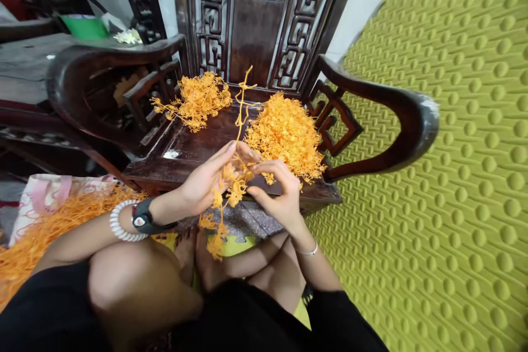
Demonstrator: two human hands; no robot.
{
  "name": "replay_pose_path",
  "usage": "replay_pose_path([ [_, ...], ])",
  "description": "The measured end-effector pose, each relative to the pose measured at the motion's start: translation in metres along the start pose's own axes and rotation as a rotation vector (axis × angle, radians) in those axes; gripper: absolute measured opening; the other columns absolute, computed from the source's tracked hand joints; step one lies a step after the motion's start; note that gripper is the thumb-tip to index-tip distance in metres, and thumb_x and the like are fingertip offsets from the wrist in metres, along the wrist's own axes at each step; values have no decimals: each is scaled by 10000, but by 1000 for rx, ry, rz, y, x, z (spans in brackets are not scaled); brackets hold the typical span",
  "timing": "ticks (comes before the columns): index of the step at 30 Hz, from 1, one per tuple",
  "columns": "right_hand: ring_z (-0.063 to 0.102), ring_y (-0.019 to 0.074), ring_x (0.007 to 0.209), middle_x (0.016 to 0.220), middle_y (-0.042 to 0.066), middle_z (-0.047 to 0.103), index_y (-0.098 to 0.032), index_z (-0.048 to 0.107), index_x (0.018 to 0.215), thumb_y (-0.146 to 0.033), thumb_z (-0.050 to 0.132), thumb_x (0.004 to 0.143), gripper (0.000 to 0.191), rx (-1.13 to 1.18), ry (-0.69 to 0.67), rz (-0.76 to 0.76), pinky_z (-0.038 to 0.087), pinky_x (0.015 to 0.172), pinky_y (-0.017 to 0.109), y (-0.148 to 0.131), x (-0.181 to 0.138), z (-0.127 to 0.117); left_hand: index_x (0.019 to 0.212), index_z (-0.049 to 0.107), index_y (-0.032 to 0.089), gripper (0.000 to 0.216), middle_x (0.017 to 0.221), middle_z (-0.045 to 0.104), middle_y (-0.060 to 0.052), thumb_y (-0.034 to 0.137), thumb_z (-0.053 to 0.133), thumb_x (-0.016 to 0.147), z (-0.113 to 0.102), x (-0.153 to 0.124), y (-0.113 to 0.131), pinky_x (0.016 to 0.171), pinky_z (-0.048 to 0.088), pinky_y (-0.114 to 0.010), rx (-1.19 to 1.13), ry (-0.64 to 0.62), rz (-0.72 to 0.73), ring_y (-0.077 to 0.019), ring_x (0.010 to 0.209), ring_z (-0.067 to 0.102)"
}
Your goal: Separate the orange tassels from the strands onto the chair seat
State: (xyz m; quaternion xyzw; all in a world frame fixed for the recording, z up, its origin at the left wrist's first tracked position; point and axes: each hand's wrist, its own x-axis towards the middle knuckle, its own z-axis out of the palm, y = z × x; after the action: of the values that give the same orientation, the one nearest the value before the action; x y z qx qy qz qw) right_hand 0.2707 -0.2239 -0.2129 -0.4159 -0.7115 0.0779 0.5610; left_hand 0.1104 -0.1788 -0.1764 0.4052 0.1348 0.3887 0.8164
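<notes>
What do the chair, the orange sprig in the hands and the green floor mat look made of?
The chair: dark carved wood, polished; the seat reflects light. The orange sprig, pinched by the left hand and the right hand: probably moulded plastic, with uniform colour and stiff thin branches, though unsure. The floor mat: likely foam or rubber, matte green with raised bumps.

An orange flower sprig [236, 190] is showing between the left hand [204, 181] and right hand [280, 201], orange heaps [286, 132] glowing beyond them on a dark brown fretwork chair [193, 146]. Right of the hands, a yellow-green mat [433, 187] is running in raised dots and ridges.
</notes>
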Motion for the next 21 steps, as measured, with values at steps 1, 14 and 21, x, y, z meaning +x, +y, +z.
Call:
replay_pose_path([
  [1, 612, 201, 881, 896, 38, 672, -195, 619, 889, -399, 728, 741, 275, -57, -25, -8, 462, 833, 389, -6, -3, 3, 862, 602, 180, 215, 944, 623, -14, 305, 441, 932, -1, 1, -2, 948, 446, -253, 31, 9, 17, -121, 975, 582],
  [14, 598, 184, 1050, 1315, 69, 484, -350, 316, 1394, -259, 715, 756, 758, 655, -183, 219, 551, 865, 332, -23, -34, 41, 1240, 414, 198, 485, 1184, 566, -77, 534, 251, 931, -1, 3, -19, 1018, 362, -331, 421, 171, 52, -168, 1088, 513],
  [21, 442, 62, 475, 889, 15, 551, -233, 514, 1202, -675, 625, 665, 704, 1290, -185, 365, 454, 396, 224, -33, -20, 18, 1193, 530, 218, 458, 1394, 463, -78, 487, 248, 952, -15, -10, -2, 1152, 173, -414, 1154, -288, 327, -226, 1343, 334],
])
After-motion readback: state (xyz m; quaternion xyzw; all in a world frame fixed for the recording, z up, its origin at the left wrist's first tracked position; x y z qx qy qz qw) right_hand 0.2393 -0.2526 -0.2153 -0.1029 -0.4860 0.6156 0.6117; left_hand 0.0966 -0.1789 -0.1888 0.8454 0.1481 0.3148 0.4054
